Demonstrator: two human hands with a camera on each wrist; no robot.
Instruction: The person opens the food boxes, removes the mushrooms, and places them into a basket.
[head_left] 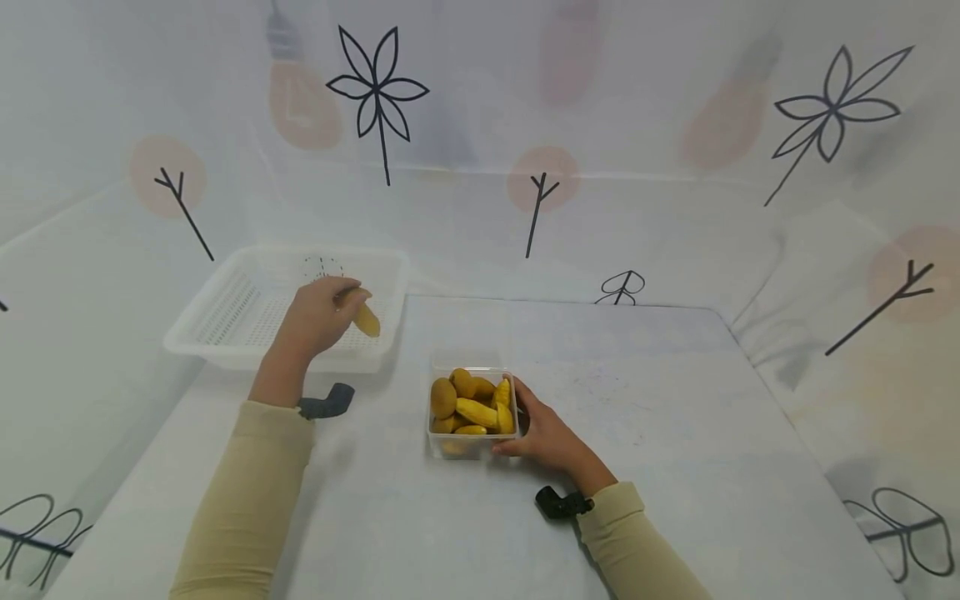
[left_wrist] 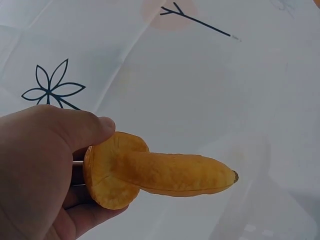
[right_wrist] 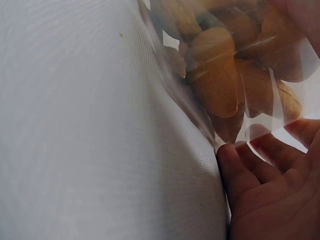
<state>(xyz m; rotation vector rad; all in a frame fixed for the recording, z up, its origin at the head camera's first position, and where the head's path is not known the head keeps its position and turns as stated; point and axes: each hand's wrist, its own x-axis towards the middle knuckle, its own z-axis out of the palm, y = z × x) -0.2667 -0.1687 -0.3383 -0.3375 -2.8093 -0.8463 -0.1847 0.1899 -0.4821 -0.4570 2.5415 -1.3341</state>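
My left hand (head_left: 317,318) is over the right part of a white perforated basket (head_left: 277,358) and grips a yellow mushroom (head_left: 367,322) by its cap. In the left wrist view the thumb presses on the cap of this mushroom (left_wrist: 175,174), and its thick stem points right, away from the hand. A clear plastic box (head_left: 468,450) full of yellow mushrooms (head_left: 474,410) stands on the table. My right hand (head_left: 551,435) holds the box by its right side, fingers behind and thumb toward the front. The right wrist view shows mushrooms (right_wrist: 215,72) through the clear wall.
A white cloth (head_left: 615,433) covers the table. Behind it rises a white sheet (head_left: 465,225) printed with flowers and twigs. The basket stands at the back left corner, with the box to its right and nearer the person.
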